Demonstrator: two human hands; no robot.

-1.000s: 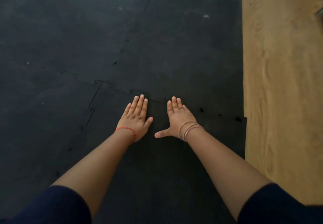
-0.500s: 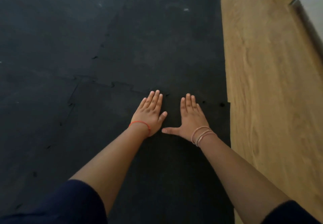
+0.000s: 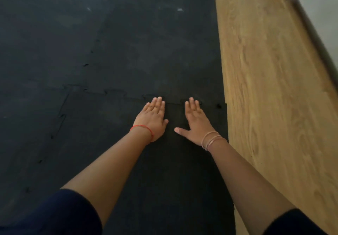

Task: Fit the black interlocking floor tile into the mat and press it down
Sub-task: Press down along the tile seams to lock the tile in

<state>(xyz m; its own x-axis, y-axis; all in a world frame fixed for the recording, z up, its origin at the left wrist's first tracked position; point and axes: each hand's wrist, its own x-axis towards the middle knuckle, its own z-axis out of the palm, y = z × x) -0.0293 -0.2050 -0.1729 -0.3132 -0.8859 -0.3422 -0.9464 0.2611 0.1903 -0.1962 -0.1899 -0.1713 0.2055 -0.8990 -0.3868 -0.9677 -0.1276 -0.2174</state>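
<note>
We see both hands laid flat, palms down, on the black interlocking floor tile (image 3: 113, 143), which fills the lower middle of the head view and runs from about 6 o'clock up to the centre. Our left hand (image 3: 152, 118) has its fingers (image 3: 157, 103) stretched straight and close together, grasping nothing, their tips at the tile's far toothed edge. Our right hand (image 3: 196, 124) lies just beside it toward 3 o'clock, fingers likewise straight and released, thumb splayed out toward the left hand; the two hands are apart. The tile's far edge meets the mat (image 3: 128, 38) along a jigsaw seam (image 3: 117, 92) running across toward 9 o'clock, and a second seam drops down the tile's left side toward 8 o'clock. A red thread (image 3: 141, 127) circles the left wrist, thin bangles (image 3: 210, 138) the right. Dark sleeves cover both upper arms at 7 and 5 o'clock. The wooden floor (image 3: 274, 88) borders the mat from 1 to 4 o'clock.
</note>
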